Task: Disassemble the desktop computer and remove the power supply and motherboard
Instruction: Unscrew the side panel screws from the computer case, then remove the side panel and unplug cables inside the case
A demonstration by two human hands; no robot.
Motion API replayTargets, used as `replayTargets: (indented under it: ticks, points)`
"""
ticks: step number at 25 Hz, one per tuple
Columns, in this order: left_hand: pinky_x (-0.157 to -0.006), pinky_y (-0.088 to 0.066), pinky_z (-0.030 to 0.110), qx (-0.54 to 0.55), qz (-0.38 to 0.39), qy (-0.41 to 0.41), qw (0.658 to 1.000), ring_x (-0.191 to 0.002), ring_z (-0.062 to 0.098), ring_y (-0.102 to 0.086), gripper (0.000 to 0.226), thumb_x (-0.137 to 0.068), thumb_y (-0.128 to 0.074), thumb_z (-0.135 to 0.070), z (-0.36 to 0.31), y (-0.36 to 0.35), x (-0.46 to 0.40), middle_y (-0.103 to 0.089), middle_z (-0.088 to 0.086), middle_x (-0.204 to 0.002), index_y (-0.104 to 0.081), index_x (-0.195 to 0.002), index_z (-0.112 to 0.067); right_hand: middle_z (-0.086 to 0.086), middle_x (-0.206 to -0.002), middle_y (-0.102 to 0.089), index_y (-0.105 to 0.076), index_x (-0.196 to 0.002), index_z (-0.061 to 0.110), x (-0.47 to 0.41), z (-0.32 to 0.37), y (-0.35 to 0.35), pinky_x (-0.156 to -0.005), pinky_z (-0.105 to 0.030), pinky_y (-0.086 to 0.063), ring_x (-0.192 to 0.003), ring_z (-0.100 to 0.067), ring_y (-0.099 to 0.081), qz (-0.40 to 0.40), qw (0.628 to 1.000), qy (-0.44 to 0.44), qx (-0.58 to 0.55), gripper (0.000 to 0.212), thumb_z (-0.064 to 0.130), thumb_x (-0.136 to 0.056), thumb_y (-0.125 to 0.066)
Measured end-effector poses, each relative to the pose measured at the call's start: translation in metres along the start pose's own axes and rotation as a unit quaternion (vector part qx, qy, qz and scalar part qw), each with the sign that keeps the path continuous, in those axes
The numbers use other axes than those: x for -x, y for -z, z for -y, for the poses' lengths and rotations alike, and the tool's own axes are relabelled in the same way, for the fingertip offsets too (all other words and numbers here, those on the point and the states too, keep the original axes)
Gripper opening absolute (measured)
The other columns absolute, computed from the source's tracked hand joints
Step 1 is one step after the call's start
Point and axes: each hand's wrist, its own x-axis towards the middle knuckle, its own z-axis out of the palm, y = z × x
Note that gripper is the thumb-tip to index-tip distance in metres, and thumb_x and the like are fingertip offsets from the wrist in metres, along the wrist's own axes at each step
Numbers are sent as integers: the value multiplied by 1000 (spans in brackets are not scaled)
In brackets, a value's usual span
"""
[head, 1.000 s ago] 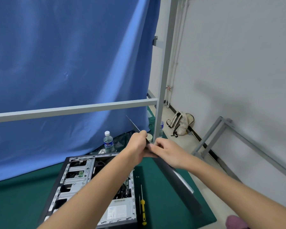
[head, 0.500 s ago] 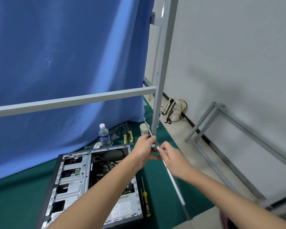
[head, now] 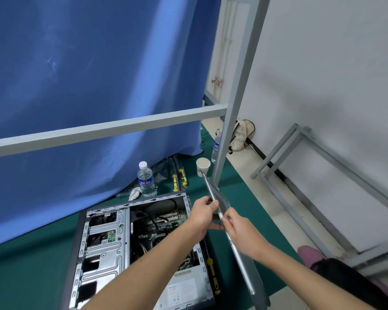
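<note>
From the head view, a green-covered table point(head: 27, 276) stands before a blue curtain point(head: 87, 74) and a grey metal frame point(head: 235, 97), with a white wall point(head: 334, 74) and pale floor to the right. The opened desktop computer point(head: 112, 242) lies flat on the table, a water bottle point(head: 145, 179), paper cup point(head: 203, 167) and yellow-handled screwdriver point(head: 212, 270) around it. Just right of the case, the left hand point(head: 203, 214) and right hand point(head: 241, 233) both grip the edge of the detached side panel point(head: 244, 260), held edge-on above the table's right rim.
</note>
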Motion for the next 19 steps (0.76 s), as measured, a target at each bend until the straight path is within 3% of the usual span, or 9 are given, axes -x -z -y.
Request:
replayTargets:
  ticks: [8,12,13,15,17,19]
  points:
    - [-56,-55,31,-9,7,35,999,-76,25,-68,23,-105,-43,-14,23,9,-26,-69,17,-105,-63,-112,-5,-1,-75,-61,-42,-93,17,-12,-11,-17,-58,-36,-42,-59,-15,-50,19,999,-37,28,23,34,-105,-32]
    - [-70,-60,38,-82,-14,7,996,-90,23,-70,25,-105,-45,-20,31,15,-31,-67,15,-116,-60,-121,-9,-1,-77,-60,-38,-92,19,-24,-16,-24,-60,-39,-42,-63,-20,-52,40,997,-38,57,22,34,-106,-29]
    - [-83,-58,42,-169,-39,-19,985,-102,22,-68,30,-104,-45,-23,38,22,-30,-64,11,-124,-55,-130,-10,-2,-75,-59,-37,-92,18,-27,-18,-26,-60,-40,-41,-62,-21,-51,45,996,-33,68,22,34,-106,-28]
    - [-104,-43,34,-379,-106,-65,917,-122,19,-53,45,-104,-43,-31,62,42,-21,-50,6,-139,-41,-144,-13,0,-71,-54,-35,-92,19,-34,-22,-29,-55,-34,-40,-58,-17,-48,61,994,-17,89,21,33,-107,-27]
    - [-104,-37,28,-485,-153,-63,859,-124,15,-44,51,-103,-38,-42,99,69,-2,-42,4,-141,-32,-148,-19,4,-69,-49,-33,-92,21,-41,-27,-35,-47,-23,-32,-53,-11,-42,76,991,-7,106,19,31,-107,-26]
    - [-110,-35,37,-561,-160,11,812,-132,18,-37,59,-101,-27,-56,135,94,15,-37,4,-147,-27,-151,-24,5,-68,-48,-33,-94,20,-49,-31,-43,-45,-22,-31,-52,-9,-40,88,990,-11,112,18,30,-107,-26]
